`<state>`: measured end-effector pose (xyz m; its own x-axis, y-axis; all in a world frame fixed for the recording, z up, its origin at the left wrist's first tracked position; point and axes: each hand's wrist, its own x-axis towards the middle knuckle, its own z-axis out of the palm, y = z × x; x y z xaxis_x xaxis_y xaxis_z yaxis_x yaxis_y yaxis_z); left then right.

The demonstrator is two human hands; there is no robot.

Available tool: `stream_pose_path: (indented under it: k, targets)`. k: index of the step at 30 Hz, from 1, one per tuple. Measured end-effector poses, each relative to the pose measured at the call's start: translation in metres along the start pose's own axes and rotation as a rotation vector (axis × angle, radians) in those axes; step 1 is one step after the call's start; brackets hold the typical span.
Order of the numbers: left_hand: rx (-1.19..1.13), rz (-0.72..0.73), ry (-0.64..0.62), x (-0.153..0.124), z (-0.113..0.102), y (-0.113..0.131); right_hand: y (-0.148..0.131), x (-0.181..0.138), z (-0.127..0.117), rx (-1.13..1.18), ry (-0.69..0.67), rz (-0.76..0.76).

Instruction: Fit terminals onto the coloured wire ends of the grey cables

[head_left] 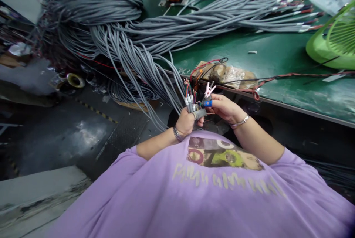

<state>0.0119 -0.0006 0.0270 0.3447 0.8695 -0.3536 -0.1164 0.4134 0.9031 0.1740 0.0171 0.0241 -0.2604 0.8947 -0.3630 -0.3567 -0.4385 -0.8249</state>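
My left hand [185, 122] is closed around a small bunch of grey cables [190, 108] in front of my body. Their ends point up, with white bands and thin coloured wires [188, 88] fanning out. A grey wrap covers my left thumb. Just to the right, my right hand [222, 106] has its fingertips pinched together, with blue tape on one finger. What lies between those fingertips is too small to make out. A pink clip [209, 90] sits right above them; I cannot tell whether they touch it.
Long grey cable bundles [194, 27] lie over the green bench [283, 53] and hang off its front edge. A taped block [230, 75] with red and black wires sits at that edge. A green fan [332, 40] stands right. Coiled cable [133, 94] lies below, left.
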Motion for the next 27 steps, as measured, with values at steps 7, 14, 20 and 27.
stream_pose_path:
  k: [7,14,20,27]
  targets:
    - [0.021,-0.018,-0.005,-0.002,-0.001,0.0,0.005,0.002,0.005,-0.005,0.012,-0.017]
    - [0.009,-0.018,-0.062,-0.005,-0.004,0.002,0.012,0.002,0.004,0.092,0.143,-0.085]
    - [-0.056,0.002,-0.022,-0.005,-0.005,0.002,0.013,-0.004,-0.01,0.239,0.091,-0.047]
    - [-0.03,0.023,-0.011,-0.002,-0.004,-0.002,0.013,-0.016,0.002,0.0,0.0,-0.078]
